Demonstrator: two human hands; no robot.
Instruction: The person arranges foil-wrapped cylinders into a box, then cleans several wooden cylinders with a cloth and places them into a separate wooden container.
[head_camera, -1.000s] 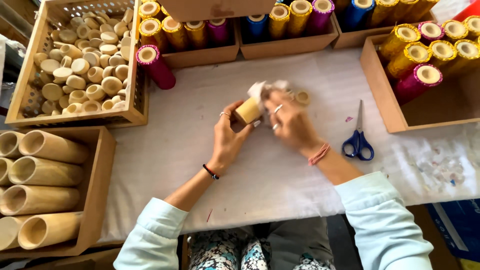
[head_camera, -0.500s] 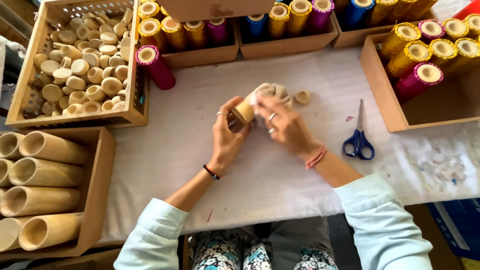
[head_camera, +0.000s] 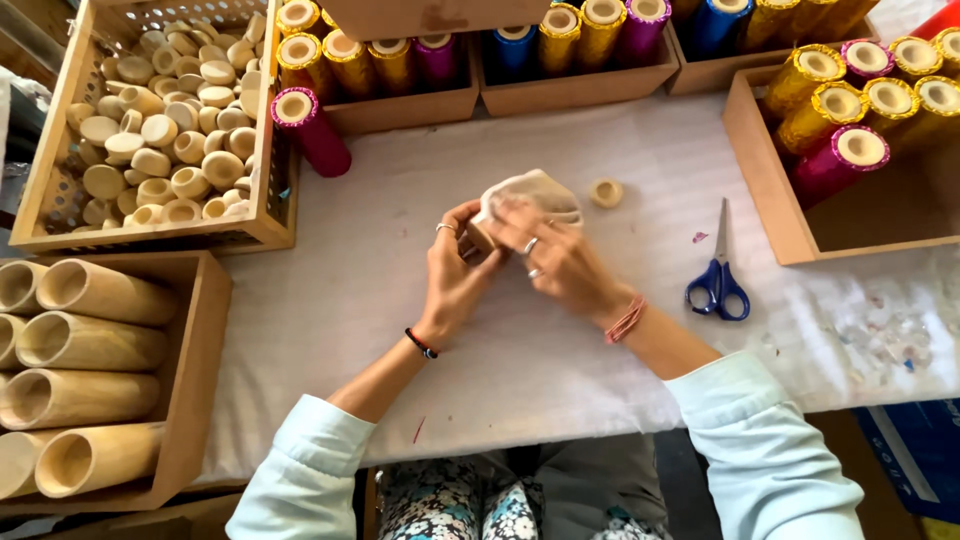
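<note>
My left hand (head_camera: 455, 275) grips a short pale wooden tube (head_camera: 480, 236) at the middle of the white table (head_camera: 330, 300). My right hand (head_camera: 560, 262) presses a small whitish cloth (head_camera: 530, 193) over the far end of that tube, so most of the tube is hidden. A little wooden ring (head_camera: 605, 192) lies on the table just right of the cloth. Both wrists wear thin bands, and there are rings on fingers of both hands.
Blue-handled scissors (head_camera: 716, 280) lie to the right. A crate of small wooden caps (head_camera: 165, 120) stands at far left, a box of long wooden tubes (head_camera: 80, 390) below it. Boxes of foil-wrapped tubes (head_camera: 440, 55) line the back and right (head_camera: 860, 110). One magenta tube (head_camera: 310, 130) lies loose.
The cloth has moved from beside the tube to over its end, now covering it. Both hands have shifted slightly closer together around the tube.
</note>
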